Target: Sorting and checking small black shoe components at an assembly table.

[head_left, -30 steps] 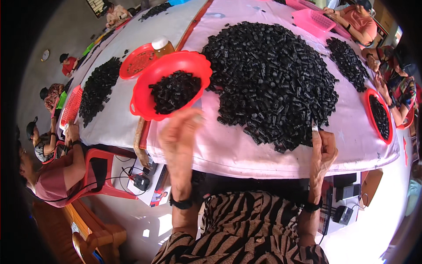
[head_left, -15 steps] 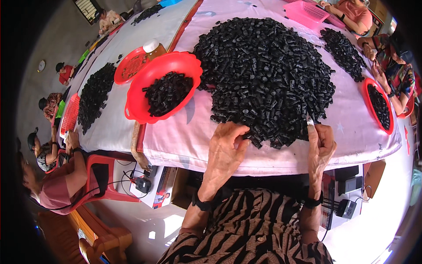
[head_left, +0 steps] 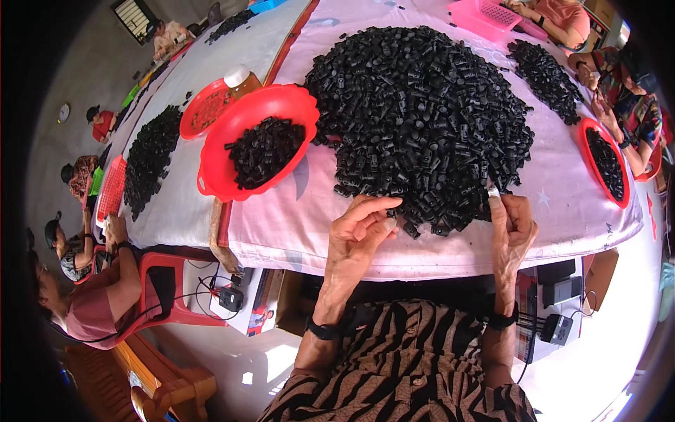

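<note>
A large heap of small black plastic parts covers the cloth in front of me. My left hand is at its near left edge, thumb and forefinger spread apart. Dark parts show at the gap between those fingers, and nothing is clearly gripped. By the near right edge, my right hand has its fingers curled in a pinch. A small whitish, shiny piece shows at its fingertips, against the heap; its kind is too small to make out. To the left, a red plastic bowl contains a smaller lot of the black parts.
A red plate and a jar with a white lid stand behind the bowl. Pink baskets are at the far right. A red tray holds black parts. Co-workers sit around the table, one on a red chair.
My left hand has drawn slightly back from the heap, and its thumb and forefinger have spread apart. The right hand stays nearly in place. The view has shifted slightly.
</note>
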Available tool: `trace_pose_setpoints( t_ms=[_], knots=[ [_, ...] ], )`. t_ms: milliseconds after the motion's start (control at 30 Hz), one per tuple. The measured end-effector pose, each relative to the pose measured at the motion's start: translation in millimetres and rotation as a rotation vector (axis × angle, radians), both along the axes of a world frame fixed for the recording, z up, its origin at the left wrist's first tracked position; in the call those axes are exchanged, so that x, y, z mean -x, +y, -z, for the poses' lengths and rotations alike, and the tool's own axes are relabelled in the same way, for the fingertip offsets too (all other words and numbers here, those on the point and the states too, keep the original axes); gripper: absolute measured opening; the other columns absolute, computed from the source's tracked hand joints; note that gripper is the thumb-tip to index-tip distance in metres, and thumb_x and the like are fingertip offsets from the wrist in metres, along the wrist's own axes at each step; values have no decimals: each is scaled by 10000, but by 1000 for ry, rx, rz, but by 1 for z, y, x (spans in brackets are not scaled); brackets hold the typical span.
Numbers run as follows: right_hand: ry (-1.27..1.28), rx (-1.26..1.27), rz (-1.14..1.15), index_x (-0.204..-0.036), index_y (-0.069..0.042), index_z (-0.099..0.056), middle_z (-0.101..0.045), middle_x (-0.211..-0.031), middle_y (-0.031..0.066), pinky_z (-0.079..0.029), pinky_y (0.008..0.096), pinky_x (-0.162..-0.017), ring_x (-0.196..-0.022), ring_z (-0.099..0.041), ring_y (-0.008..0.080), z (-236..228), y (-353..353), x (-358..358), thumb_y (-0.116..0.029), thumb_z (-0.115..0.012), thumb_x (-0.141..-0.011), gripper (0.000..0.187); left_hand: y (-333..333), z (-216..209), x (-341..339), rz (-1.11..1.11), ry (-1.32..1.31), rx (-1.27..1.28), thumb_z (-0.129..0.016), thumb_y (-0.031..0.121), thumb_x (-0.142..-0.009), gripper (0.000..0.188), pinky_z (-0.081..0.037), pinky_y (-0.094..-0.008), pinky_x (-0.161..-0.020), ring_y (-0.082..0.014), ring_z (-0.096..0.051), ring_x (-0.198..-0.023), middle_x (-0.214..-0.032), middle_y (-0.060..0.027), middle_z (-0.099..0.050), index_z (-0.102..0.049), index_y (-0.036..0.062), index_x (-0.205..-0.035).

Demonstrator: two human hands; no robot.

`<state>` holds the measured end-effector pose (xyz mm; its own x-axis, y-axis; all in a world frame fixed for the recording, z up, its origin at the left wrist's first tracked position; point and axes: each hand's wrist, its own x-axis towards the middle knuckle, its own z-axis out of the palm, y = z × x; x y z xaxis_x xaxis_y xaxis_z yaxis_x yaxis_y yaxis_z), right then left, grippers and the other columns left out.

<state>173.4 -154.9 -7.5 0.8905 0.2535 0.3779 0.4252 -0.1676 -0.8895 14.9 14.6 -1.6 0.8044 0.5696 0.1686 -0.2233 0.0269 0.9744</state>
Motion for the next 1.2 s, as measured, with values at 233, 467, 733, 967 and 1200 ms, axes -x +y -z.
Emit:
trace_pose_setpoints(
  t_ms=[233, 467, 733, 967, 1200],
  knots=[
    [4, 8, -4, -851, 22, -569, -589, -635, 31, -376, 212, -531, -574, -451, 51, 1, 0, 0, -152, -670, -859, 201, -2, 0, 2, 15, -32, 238, -547, -78, -859, 329, -483, -238, -793, -90, -563, -836, -992, -49, -615, -608, 32, -1163],
    [-23, 39, 3, -856, 19, -571, -590, -634, 34, -372, 208, -528, -573, -450, 48, 1, 0, -1, -153, -673, -858, 200, -6, 0, 1, -79, -43, 186, -604, -102, -786, 360, -444, -219, -749, -89, -553, -805, -920, -60, -630, -626, 21, -1124],
    [-21, 39, 1, -851, 17, -572, -584, -625, 37, -372, 215, -522, -564, -447, 54, 1, 0, 0, -170, -682, -853, 217, -5, 6, 3, -58, -76, 224, -635, -99, -801, 346, -492, -231, -797, -77, -577, -863, -950, -38, -632, -626, 34, -1120],
    [-31, 66, 15, -842, 20, -576, -587, -627, 36, -369, 217, -518, -561, -451, 57, 2, 1, -1, -171, -680, -851, 218, -3, 5, 7, -96, -33, 339, -642, 14, -846, 242, -487, -222, -670, -97, -596, -754, -949, -97, -667, -637, 19, -1087],
    [-75, -2, 25, -853, 15, -584, -582, -644, 29, -358, 217, -507, -579, -448, 43, 3, -4, 5, -138, -663, -848, 173, 0, 1, 10, 2, -150, 450, -601, 101, -896, 210, -521, -239, -683, -130, -630, -742, -991, -150, -668, -616, 9, -1085]
  ],
)
